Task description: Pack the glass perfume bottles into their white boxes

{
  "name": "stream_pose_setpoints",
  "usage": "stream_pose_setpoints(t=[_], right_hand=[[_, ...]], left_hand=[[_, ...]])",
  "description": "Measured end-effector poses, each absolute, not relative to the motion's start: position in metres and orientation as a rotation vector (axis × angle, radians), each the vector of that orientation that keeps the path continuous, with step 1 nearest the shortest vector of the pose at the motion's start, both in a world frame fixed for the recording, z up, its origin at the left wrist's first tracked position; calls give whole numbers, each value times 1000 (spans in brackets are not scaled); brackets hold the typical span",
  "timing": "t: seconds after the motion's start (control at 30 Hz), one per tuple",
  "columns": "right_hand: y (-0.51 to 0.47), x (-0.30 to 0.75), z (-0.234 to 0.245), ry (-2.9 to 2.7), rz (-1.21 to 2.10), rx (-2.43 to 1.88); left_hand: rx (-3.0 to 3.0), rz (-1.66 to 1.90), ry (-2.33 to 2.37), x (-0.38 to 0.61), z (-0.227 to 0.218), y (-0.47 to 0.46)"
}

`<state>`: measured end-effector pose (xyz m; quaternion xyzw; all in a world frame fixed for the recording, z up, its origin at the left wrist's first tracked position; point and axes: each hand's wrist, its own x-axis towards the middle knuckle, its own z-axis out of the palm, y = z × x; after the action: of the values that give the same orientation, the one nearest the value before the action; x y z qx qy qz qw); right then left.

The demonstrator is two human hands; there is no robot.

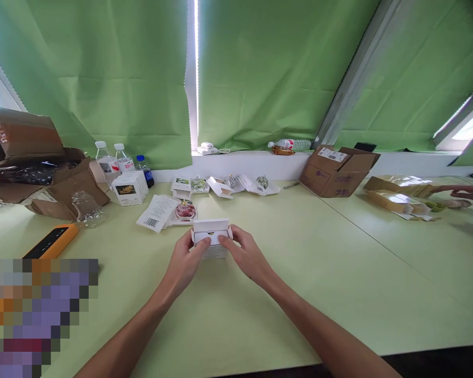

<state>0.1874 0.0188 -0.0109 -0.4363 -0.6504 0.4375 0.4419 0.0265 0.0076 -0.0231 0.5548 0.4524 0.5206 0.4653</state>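
A small white box (212,232) with its top flaps open stands on the pale green table (299,273). My left hand (186,261) grips its left side, and my right hand (246,254) grips its right side with the thumb at the front opening. Something gold shows inside the box. Just behind it a round glass bottle with a red filling (185,211) sits on an opened white carton, next to a leaflet with a barcode (156,212).
Several opened white cartons with small glass bottles (228,184) line the back. Water bottles (114,160) and a white printed box (129,188) stand left, near torn cardboard (43,173). A brown carton (337,170) sits right. Another person's hand (467,194) reaches in at far right. An orange device (51,241) lies left.
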Motion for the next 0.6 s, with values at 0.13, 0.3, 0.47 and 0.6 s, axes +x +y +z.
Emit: stream_pose_setpoints(t=[0.13, 0.3, 0.47, 0.6], right_hand=[[20, 189, -11, -1622, 1095, -1076], [20, 188, -11, -1620, 1089, -1077], [20, 187, -12, -1584, 1107, -1086], [20, 186, -13, -1568, 1118, -1087]], left_hand=[[1350, 1269, 1138, 27, -21, 7], [1359, 1273, 1143, 28, -21, 7], [1361, 1272, 1137, 28, -21, 7], [1370, 1273, 1120, 28, -19, 7]])
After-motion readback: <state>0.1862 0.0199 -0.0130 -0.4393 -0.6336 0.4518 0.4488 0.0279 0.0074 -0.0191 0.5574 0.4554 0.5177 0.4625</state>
